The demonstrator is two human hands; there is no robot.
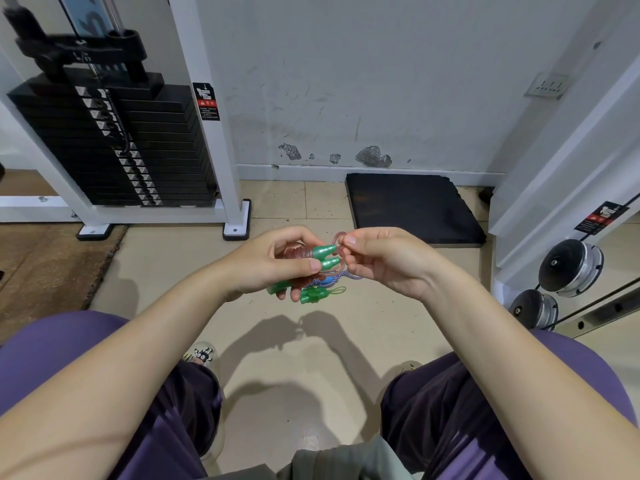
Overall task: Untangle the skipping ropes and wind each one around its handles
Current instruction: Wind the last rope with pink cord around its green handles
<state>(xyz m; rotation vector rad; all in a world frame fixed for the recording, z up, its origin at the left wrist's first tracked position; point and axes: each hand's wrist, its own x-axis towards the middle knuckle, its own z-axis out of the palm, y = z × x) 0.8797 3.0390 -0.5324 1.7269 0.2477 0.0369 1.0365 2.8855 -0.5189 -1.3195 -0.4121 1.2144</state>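
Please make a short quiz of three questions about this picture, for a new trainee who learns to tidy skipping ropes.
1. True or false: the left hand holds two green handles together, with reddish-brown rope wound around them.
2. What does the right hand pinch? A) the loose end of the reddish rope; B) a blue handle; C) nothing.
3. Fill in: on the floor below the hands lie another pair of green handles and a blue and white ____ rope.

Key
1. True.
2. A: the fingertips hold the curved rope end beside the handle tips.
3. Braided.
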